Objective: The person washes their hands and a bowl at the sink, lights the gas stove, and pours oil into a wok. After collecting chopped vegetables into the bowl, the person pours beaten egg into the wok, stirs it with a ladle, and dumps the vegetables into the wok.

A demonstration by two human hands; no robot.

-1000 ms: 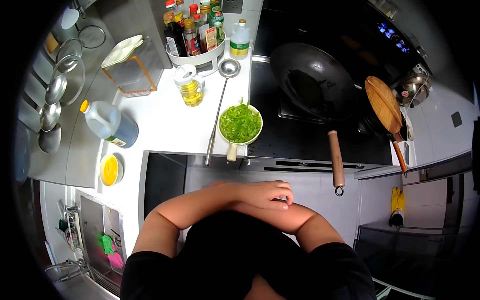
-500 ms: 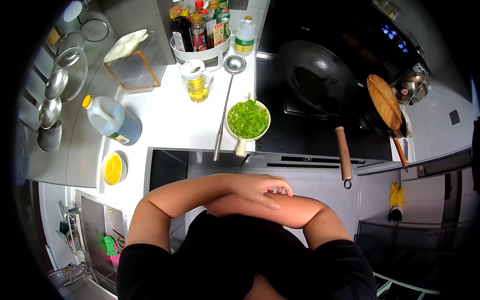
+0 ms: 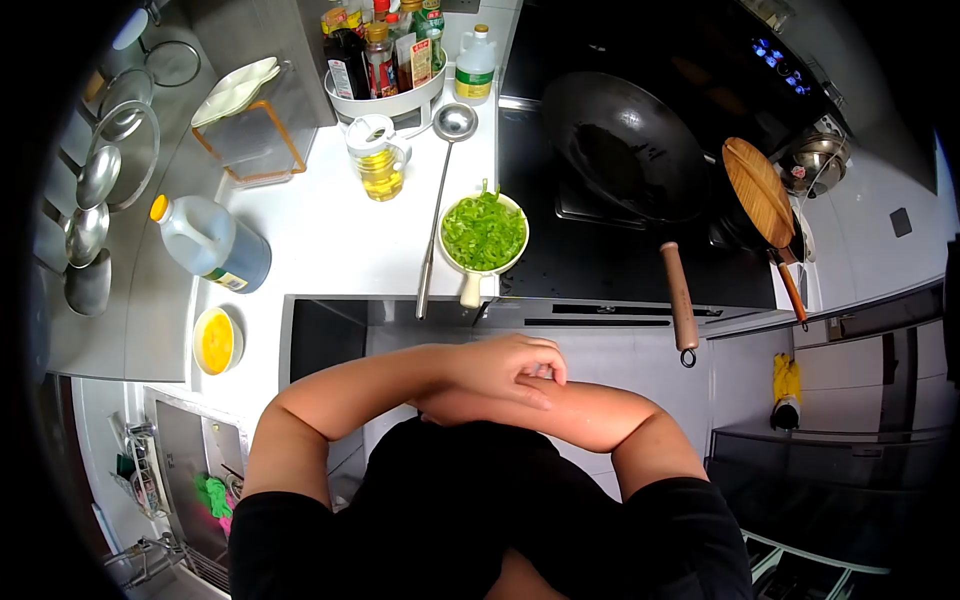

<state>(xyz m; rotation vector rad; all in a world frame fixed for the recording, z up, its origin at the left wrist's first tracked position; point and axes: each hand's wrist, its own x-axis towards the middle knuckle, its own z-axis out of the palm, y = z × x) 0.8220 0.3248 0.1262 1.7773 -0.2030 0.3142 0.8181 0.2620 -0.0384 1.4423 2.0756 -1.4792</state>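
Note:
My forearms are crossed in front of my body. My left hand (image 3: 508, 368) rests on my right forearm (image 3: 590, 412), its fingers loosely curved, with a gap between them and the thumb, and nothing held. My right hand is hidden beneath my left forearm. Nearest ahead is a cream handled bowl (image 3: 470, 290) of chopped green vegetable (image 3: 484, 232), at the counter's edge. Beside it lies a long steel ladle (image 3: 432, 232). A dark wok (image 3: 625, 145) with a wooden handle (image 3: 679, 297) stands on the black stove (image 3: 600, 270).
On the white counter (image 3: 320, 230) stand an oil jug (image 3: 378, 172), a large blue-grey jug (image 3: 212, 245), a bowl of yellow liquid (image 3: 216, 341) and a rack of bottles (image 3: 385, 95). A wood-lidded pan (image 3: 757, 190) is right of the wok. The sink (image 3: 205, 440) is lower left.
The view has shifted slightly. My left hand has slid a little along my right forearm, and its fingers have curled slightly. The kitchen items have stayed in place.

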